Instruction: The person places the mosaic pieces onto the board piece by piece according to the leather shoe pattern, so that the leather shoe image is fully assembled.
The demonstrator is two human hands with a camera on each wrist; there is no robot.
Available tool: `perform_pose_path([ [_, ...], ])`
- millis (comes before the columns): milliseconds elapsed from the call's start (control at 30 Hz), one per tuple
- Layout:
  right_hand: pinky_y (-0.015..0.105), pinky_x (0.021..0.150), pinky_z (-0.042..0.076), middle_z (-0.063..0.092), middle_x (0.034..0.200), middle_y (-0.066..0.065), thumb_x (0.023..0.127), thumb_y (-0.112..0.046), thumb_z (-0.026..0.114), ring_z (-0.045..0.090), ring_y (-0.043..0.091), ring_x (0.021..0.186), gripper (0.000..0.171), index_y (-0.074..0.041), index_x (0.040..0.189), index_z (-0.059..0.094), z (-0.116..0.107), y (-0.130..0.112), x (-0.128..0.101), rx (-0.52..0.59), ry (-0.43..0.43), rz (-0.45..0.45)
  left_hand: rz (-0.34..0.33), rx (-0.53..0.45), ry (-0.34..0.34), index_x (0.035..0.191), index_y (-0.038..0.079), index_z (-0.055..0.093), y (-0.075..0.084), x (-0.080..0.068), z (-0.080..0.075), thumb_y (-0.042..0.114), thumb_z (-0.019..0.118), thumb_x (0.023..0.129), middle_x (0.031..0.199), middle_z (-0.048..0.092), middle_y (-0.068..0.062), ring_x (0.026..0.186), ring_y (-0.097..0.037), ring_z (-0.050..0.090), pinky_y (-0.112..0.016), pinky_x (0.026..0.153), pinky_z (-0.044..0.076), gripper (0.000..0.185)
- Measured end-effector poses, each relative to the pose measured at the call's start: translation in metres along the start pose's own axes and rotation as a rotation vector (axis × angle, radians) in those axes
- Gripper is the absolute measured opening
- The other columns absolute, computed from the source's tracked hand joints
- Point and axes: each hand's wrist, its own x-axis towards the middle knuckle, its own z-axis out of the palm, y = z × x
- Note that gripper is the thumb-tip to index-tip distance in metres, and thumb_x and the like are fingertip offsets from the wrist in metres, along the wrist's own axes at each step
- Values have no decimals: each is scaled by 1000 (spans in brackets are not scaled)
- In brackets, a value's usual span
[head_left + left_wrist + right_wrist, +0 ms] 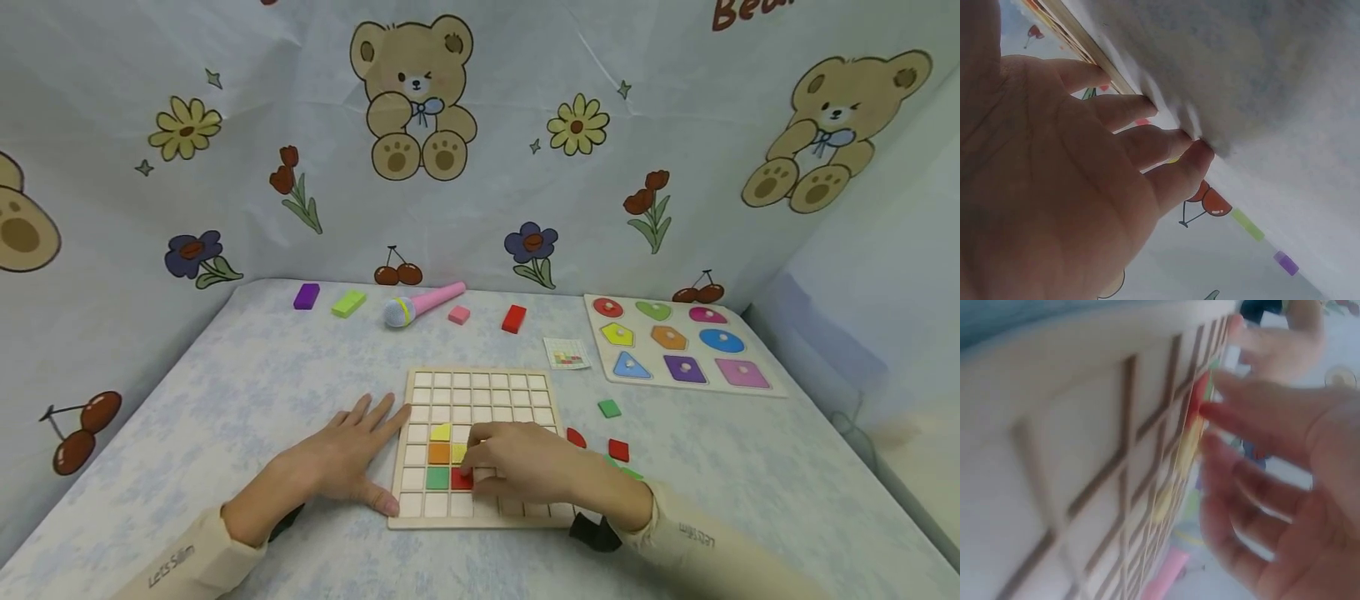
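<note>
A wooden grid board (480,392) lies on the table in front of me. In its lower left cells sit a yellow tile (441,432), an orange tile (438,453) and a green tile (437,477). My right hand (487,467) curls over the board and pinches a red tile (461,480) at the cell beside the green one. In the right wrist view a fingertip (1210,412) touches that red tile (1195,400). My left hand (352,454) lies flat on the table with straight fingers, its thumb against the board's lower left corner. In the left wrist view the palm (1066,187) is spread beside the board's edge (1079,37).
Loose green (609,408) and red (618,450) tiles lie right of the board. A shape puzzle (678,343) and a small card (567,353) are at the back right. A pink toy microphone (423,304) and purple (306,296), green (348,303), pink (458,314) and red (513,318) blocks line the back. Cloth walls enclose the table.
</note>
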Motion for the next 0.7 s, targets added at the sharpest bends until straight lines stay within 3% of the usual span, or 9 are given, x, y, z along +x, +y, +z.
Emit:
perform_pose_path([
  [133, 23, 78, 52, 65, 108, -13, 93, -33, 73, 58, 1, 87, 20, -25, 111, 76, -4, 17, -19, 60, -3, 36, 3, -6, -4, 162, 12, 16, 0, 0, 0, 74, 74, 67, 168, 8, -20, 152, -50, 3, -69, 116, 15, 128],
  [367, 23, 74, 52, 67, 105, -12, 90, -31, 76, 59, 6, 84, 22, -21, 110, 76, -9, 49, -53, 127, 17, 201, -5, 1, -5, 162, 13, 15, 0, 1, 1, 74, 73, 66, 168, 8, -20, 152, -49, 3, -69, 116, 15, 128],
  [700, 24, 71, 52, 64, 104, -10, 85, -33, 80, 55, 8, 83, 19, -27, 101, 73, -8, 95, -105, 84, 68, 360, -6, 7, -12, 162, 14, 14, 1, 2, 1, 75, 73, 66, 168, 8, -19, 152, -49, 3, -69, 116, 15, 128],
])
